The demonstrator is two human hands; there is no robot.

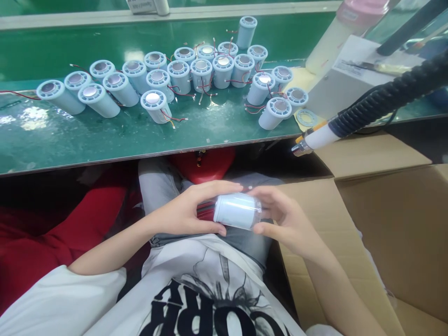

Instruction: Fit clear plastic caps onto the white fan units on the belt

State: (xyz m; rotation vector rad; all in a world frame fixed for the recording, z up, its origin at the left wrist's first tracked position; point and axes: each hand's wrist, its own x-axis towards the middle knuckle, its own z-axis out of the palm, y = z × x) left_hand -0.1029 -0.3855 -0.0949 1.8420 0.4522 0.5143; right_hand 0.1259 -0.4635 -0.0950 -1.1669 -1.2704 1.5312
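Above my lap, a light-blue cylinder in clear plastic (236, 210) lies on its side between my two hands. My left hand (191, 210) is around its left end, fingers along the top and thumb below. At the other end, my right hand (285, 217) grips the clear plastic edge between thumb and curled fingers. Red strands show beside my left palm; I cannot tell whether they are wires. On the green bench (115, 140) stand several similar light-blue cylinders (156, 107), with round metallic centres on top and thin red, black and yellow wires on many.
An open cardboard box (315, 228) stands at my right. Over it hangs a black corrugated hose with a white-and-metal nozzle (320, 135). A white machine housing (339, 79) and a pink-capped container (336, 37) are behind. Red fabric (80, 224) is at my left.
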